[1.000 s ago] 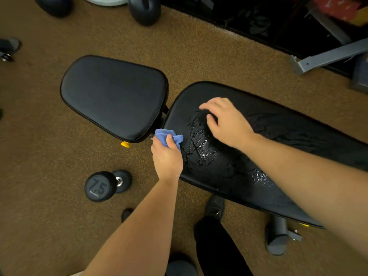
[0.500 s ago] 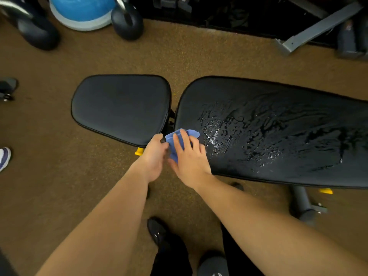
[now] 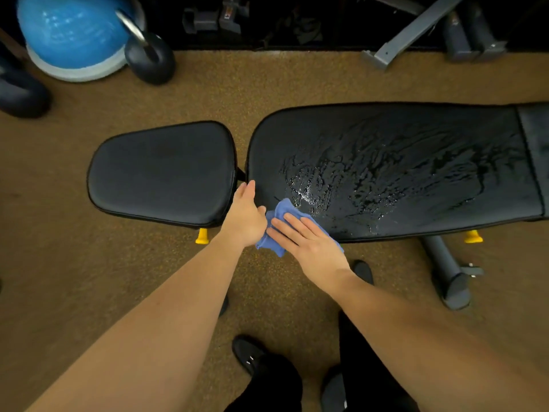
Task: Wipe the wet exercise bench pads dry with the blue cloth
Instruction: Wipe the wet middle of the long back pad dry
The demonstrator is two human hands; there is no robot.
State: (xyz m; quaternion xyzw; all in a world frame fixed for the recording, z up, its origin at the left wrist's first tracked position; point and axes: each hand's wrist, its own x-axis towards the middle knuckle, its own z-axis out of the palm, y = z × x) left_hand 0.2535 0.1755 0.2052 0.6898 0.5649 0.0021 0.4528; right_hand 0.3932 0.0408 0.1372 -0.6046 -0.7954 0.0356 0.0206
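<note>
Both hands (image 3: 246,215) (image 3: 309,242) on blue cloth (image 3: 274,230); no writing legible.

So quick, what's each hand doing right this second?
Left hand: fingers out, resting at the pad's edge against the blue cloth, no clear grip.
Right hand: open and flat, pressing the cloth onto the wet back pad.

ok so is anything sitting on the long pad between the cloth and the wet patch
Nothing visible. The blue cloth, under the right hand at the long pad's near left corner, already borders the wet streaks, and no object lies on the pad.
</note>
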